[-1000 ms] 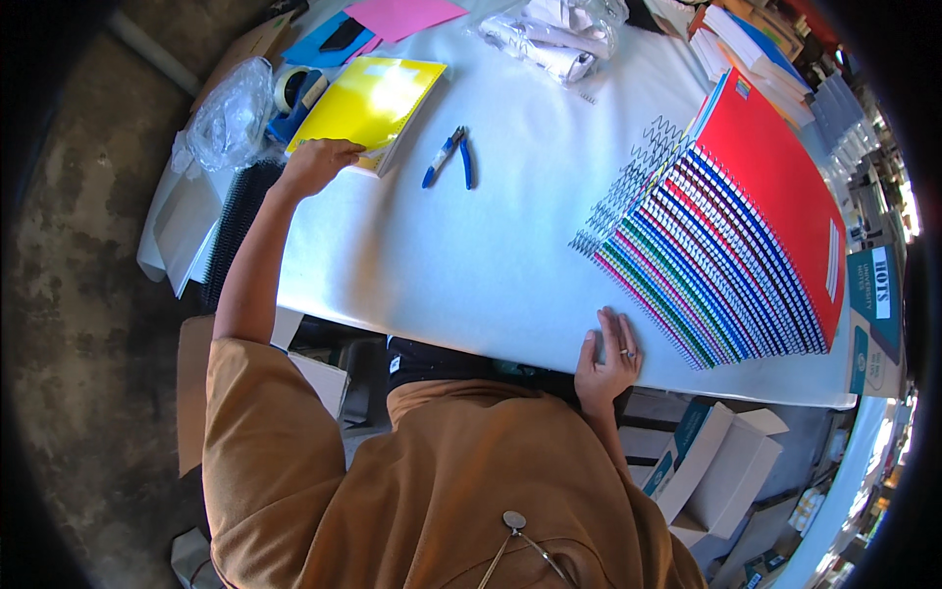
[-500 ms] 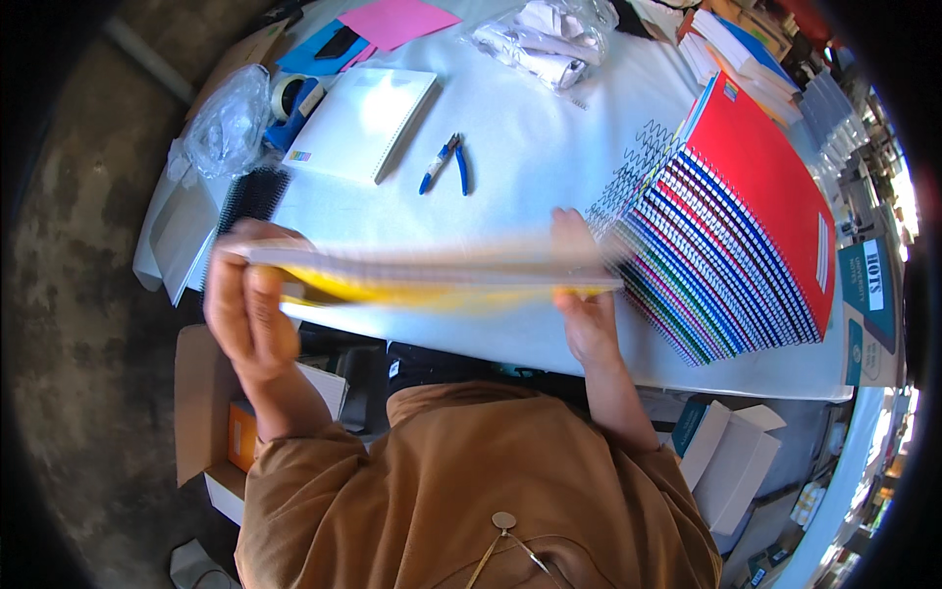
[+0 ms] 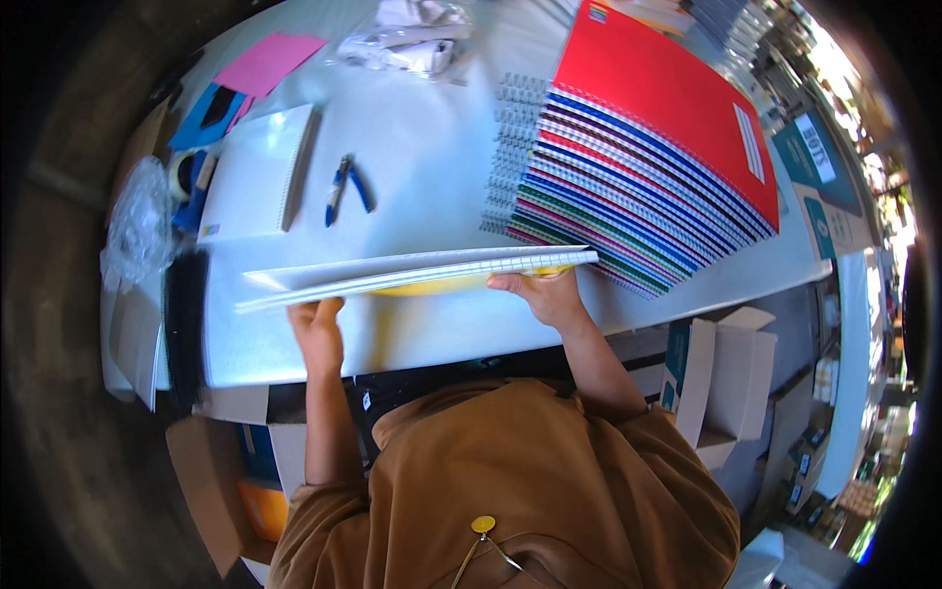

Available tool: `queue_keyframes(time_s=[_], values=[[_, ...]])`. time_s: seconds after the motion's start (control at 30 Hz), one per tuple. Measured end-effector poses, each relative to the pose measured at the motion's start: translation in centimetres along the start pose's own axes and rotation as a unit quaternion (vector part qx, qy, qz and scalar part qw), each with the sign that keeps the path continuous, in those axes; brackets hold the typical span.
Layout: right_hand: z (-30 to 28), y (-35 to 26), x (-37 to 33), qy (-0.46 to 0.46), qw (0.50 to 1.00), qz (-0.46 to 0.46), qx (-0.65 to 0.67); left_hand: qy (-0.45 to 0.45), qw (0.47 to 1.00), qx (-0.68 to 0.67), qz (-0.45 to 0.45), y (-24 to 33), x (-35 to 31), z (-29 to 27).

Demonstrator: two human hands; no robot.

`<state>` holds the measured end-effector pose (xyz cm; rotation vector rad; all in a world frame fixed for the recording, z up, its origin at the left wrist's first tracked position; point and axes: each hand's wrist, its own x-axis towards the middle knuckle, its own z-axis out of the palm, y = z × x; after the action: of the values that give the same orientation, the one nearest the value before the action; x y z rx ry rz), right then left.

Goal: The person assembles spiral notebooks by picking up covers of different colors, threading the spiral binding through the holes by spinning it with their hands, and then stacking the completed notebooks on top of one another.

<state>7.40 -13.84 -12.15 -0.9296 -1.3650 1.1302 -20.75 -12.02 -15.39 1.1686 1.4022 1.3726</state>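
Above the table's near edge I hold a pad of white sheets (image 3: 432, 269) seen nearly edge-on, its layers slightly apart at the left, with a yellow cover (image 3: 442, 286) showing beneath. A row of small holes or notches seems to run along its near edge. My left hand (image 3: 319, 334) grips it from below near the left end; the fingertips are partly hidden. My right hand (image 3: 549, 296) pinches the right end, thumb on the near side. Just beyond that end stands a tall stack of spiral notebooks (image 3: 657, 108) with a red cover on top.
Blue-handled pliers (image 3: 345, 191) and a white spiral notebook (image 3: 260, 177) lie on the pale-covered table (image 3: 412, 157). Farther left are a tape dispenser (image 3: 191, 191), a plastic bag (image 3: 137, 226) and black binding coils (image 3: 186, 314). Open cartons (image 3: 726, 383) stand below the table's edge.
The view has turned, so the table things sit farther left. My left hand has moved from the pad's left end to its underside. The pad is less blurred and tilts up toward the right.
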Motion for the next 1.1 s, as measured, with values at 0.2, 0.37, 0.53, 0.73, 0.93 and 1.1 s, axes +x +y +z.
queue_keyframes(time_s=[0.2, 0.37, 0.53, 0.73, 0.93, 1.1], values=[[-1.0, 4.5, -0.7, 0.070, 0.991, 0.097, 0.054, -0.038, 0.991, 0.112, 0.054, -3.0, -0.1, 2.1], [-0.6, 5.7, -0.9, 0.071, 0.987, 0.130, 0.059, -0.014, 0.996, 0.081, 0.035, -4.0, 0.1, 2.0], [-0.5, 7.1, -0.9, 0.087, 0.985, 0.126, 0.073, 0.002, 0.993, 0.090, 0.076, -3.3, 0.1, 3.1], [-1.3, 7.3, -1.1, 0.082, 0.988, 0.127, 0.028, 0.001, 1.000, 0.011, 0.026, -1.5, -1.4, 5.8], [-1.0, 6.0, -0.7, 0.054, 0.997, 0.040, 0.042, 0.003, 0.993, 0.104, 0.059, -8.9, 1.2, -1.1], [-1.5, 5.5, -1.7, 0.062, 0.995, 0.031, 0.067, -0.024, 0.987, 0.143, 0.073, -9.3, 1.9, 1.4]])
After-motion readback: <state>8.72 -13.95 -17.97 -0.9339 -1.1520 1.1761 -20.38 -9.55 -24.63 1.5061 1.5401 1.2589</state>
